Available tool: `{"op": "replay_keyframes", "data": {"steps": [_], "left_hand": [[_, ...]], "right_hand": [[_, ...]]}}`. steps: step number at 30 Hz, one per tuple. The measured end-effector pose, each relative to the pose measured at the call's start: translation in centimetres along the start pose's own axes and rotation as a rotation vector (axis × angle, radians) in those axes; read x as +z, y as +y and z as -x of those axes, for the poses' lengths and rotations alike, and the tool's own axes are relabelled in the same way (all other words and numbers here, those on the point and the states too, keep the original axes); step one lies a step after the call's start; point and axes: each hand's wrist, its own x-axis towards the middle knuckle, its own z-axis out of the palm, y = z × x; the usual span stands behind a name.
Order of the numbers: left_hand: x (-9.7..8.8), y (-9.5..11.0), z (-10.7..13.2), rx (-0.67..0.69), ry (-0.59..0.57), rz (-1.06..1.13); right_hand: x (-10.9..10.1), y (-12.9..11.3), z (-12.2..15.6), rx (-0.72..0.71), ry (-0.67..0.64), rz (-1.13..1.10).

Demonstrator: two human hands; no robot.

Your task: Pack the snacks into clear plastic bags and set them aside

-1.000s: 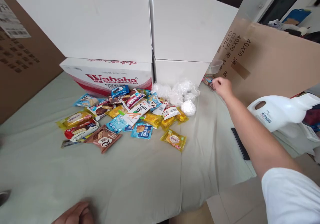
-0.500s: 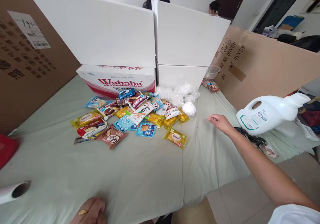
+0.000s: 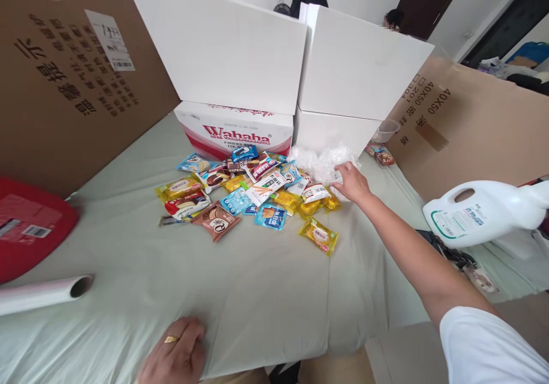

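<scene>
My right hand (image 3: 352, 182) reaches across the pale green sheet (image 3: 257, 292) to the right edge of a pile of snack packets (image 3: 257, 192). Its fingers curl over a small white wad of plastic bag (image 3: 337, 177) that lies beside a heap of clear plastic bags (image 3: 321, 160). A lone yellow packet (image 3: 318, 236) sits just in front of the pile. My left hand (image 3: 175, 355), with a gold ring, rests on the sheet at the near edge. Its fingers are folded in and nothing shows in them.
A red-and-white Wahaha box (image 3: 234, 132) and white boards (image 3: 223, 52) stand behind the pile, cardboard sheets (image 3: 64, 75) at both sides. A red bag (image 3: 30, 227) and a roll tube (image 3: 43, 294) lie left, a white jug (image 3: 476, 212) right, a clear bowl (image 3: 385, 130) back right. People's heads show behind the boards.
My right hand drew back from the far right corner, then moved left onto the white plastic wad. The view shifted left, bringing the red bag and roll into sight.
</scene>
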Motion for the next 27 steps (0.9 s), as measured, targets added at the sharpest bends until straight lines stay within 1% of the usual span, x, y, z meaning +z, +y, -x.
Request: {"op": "replay_keyframes", "data": {"steps": [2,4,6,9,13,16,18,21,23,25,27], "left_hand": [[-0.1,0.1,-0.2,0.015,0.024,0.010],[-0.1,0.2,-0.2,0.021,0.025,0.025],[-0.1,0.2,-0.2,0.019,0.023,0.035],[-0.2,0.1,0.0,-0.005,0.018,0.040],[-0.2,0.2,-0.1,-0.028,0.014,0.062],[-0.3,0.3,-0.2,-0.031,0.040,0.095],[-0.4,0.3,-0.1,-0.058,0.046,0.150],[-0.9,0.4,0.0,-0.178,-0.002,0.355],[-1.4,0.7,-0.7,-0.328,-0.028,0.559],[-1.9,1.5,-2.3,-0.527,-0.051,0.794],[-2.2,2.5,-5.1,-0.734,-0.115,1.087]], "right_hand": [[0.8,-0.7,-1.0,0.042,-0.003,-0.078],[1.1,-1.0,-2.1,0.108,0.016,-0.170],[0.8,-0.8,-3.1,0.153,0.070,-0.234],[-0.2,-0.4,-3.8,0.231,0.162,-0.392],[-2.0,-0.3,-3.4,0.300,0.191,-0.678],[-3.1,-0.8,-2.2,0.298,0.184,-0.878],[-3.5,-1.5,-0.9,0.287,0.154,-0.987],[-3.6,-3.0,1.9,0.272,0.083,-1.099],[-3.2,-4.4,4.3,0.264,0.015,-1.171],[-2.4,-6.2,6.8,0.246,-0.062,-1.237],[-1.1,-8.3,9.0,0.215,-0.148,-1.277]]}}
